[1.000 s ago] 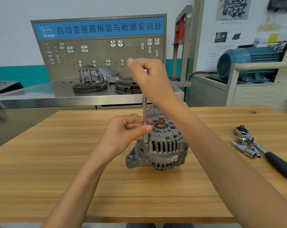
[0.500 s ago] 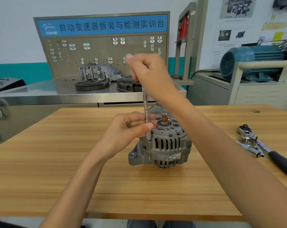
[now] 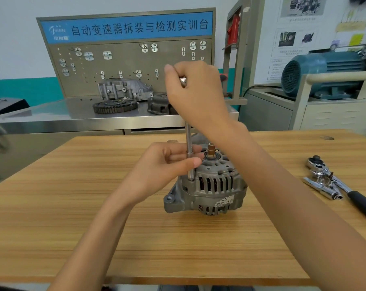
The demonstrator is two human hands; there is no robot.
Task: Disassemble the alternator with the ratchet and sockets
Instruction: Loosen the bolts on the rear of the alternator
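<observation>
A grey alternator [image 3: 213, 185] stands shaft-up in the middle of the wooden table [image 3: 73, 217]. A long chrome extension bar [image 3: 188, 141] rises upright from a bolt on its left rim. My right hand [image 3: 196, 95] grips the bar's top end. My left hand [image 3: 167, 166] pinches the lower part of the bar and its socket just above the housing. The bolt under the socket is hidden.
A ratchet [image 3: 344, 185] with a black handle and loose chrome sockets [image 3: 323, 187] lie at the table's right. Behind the table a steel bench [image 3: 52, 116] carries gearbox parts and a tool board. A blue motor [image 3: 316, 72] sits on a cabinet at the right.
Both hands stay on the extension bar at the same bolt. My right hand has shifted slightly at the bar's top; the alternator has not moved.
</observation>
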